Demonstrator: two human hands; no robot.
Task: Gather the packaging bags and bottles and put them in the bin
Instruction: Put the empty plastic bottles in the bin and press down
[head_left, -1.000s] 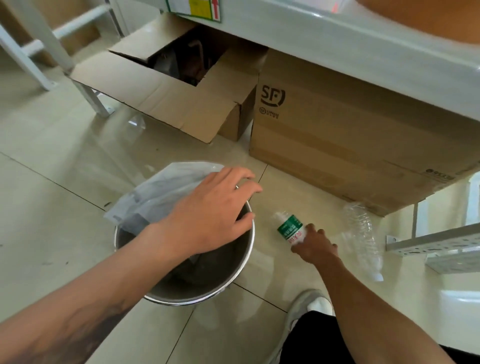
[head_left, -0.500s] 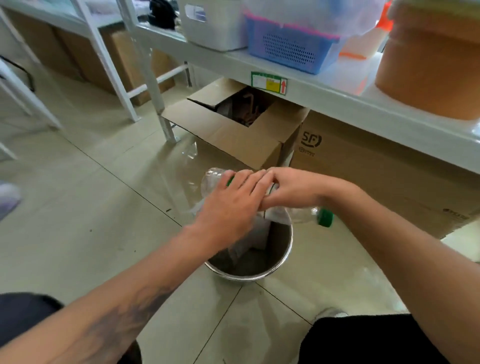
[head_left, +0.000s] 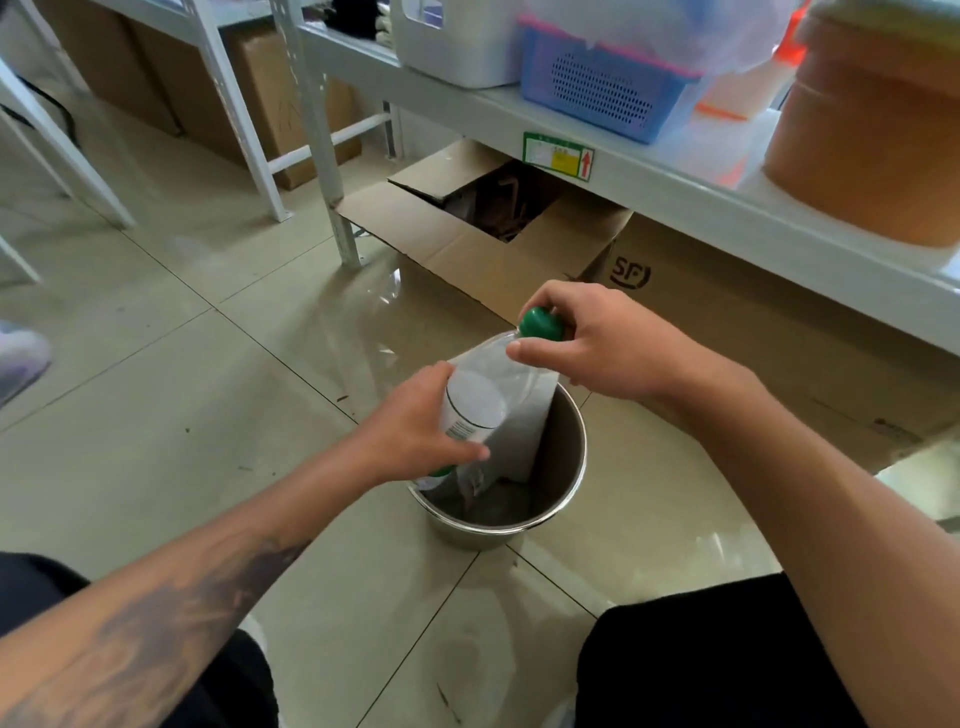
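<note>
A clear plastic bottle with a white label and a green cap is held tilted over the round metal bin on the tiled floor. My left hand grips the bottle's body near the label. My right hand holds the neck, fingers around the green cap. Inside the bin a pale packaging bag stands against the wall, partly hidden behind the bottle.
A white metal shelf runs along the right with a blue basket and an orange tub. Under it sit an open cardboard box and a closed SF box. A clear plastic sheet lies on the floor. Someone's shoe shows at far left.
My right hand picked the bottle up off the floor and brought it over the bin. My left hand left the bag and took the bottle's body; the bottle now tilts cap up.
</note>
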